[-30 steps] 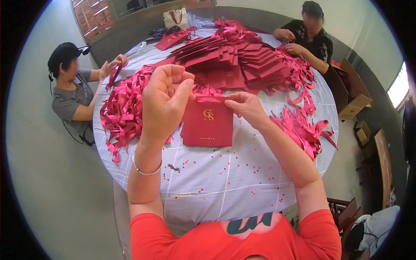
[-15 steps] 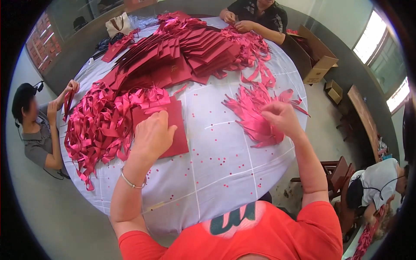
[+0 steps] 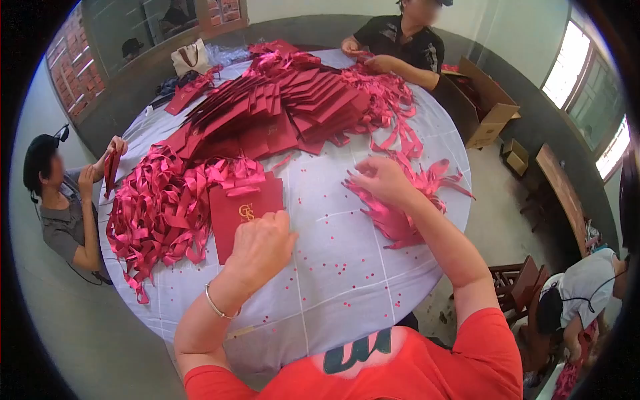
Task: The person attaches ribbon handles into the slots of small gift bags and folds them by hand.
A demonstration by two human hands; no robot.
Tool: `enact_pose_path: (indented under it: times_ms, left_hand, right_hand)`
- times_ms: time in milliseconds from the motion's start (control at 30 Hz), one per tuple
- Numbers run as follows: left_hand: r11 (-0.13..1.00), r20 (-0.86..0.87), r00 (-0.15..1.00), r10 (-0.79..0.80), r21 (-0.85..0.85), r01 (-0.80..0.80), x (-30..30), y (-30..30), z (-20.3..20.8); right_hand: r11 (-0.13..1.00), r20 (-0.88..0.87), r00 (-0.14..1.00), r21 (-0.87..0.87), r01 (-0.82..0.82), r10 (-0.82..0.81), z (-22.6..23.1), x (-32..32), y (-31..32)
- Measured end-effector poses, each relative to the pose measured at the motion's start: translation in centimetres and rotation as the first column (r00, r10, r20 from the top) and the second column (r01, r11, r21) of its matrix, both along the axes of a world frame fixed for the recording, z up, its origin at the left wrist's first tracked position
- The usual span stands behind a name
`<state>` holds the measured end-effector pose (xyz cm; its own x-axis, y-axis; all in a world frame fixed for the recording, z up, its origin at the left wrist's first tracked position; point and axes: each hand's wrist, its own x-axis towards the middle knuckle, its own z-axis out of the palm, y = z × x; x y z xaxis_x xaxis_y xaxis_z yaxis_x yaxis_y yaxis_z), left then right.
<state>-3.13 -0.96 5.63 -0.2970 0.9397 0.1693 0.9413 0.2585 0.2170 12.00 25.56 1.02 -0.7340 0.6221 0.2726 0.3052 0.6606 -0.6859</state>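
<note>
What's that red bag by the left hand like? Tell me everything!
The bag is flat and dark red, perhaps card, with a gold emblem and a shiny pink ribbon near its top. It lies face up on the cloth-covered table, beside the ribbon pile. The left hand hides its lower right part; I can't tell whether they touch.

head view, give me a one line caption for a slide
At a cloth-covered table, the left hand is by a red bag, the right hand by pink ribbons.

Left grip (image 3: 263, 244) loosely curled, back upward; right grip (image 3: 379, 180) half-curled
</note>
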Motion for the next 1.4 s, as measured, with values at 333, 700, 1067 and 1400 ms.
enact_pose_path:
  times_ms: [333, 700, 1067, 1400]
  left_hand:
    - [0.998, 0.008, 0.998, -0.064, 0.002, 0.064, -0.2, -0.3, -0.5]
    - [0.992, 0.024, 0.993, -0.119, -0.031, 0.12, 0.0, 0.3, 0.1]
    - [0.992, 0.036, 0.994, -0.107, -0.069, 0.109, -0.2, -0.3, -0.6]
    - [0.991, -0.003, 0.993, -0.114, -0.068, 0.114, -0.4, -0.6, -1.3]
  right_hand:
    - [0.598, -0.182, 0.881, -0.79, 0.133, -0.436, -2.7, -13.8, 8.2]
    - [0.537, -0.342, 0.683, -0.839, 0.087, -0.645, -2.3, -19.4, 12.7]
    - [0.564, -0.565, 0.61, -0.795, -0.222, -0.556, -2.1, -18.2, 10.4]
    - [0.57, -0.487, 0.793, -0.791, -0.222, -0.367, 0.6, -5.6, 9.2]
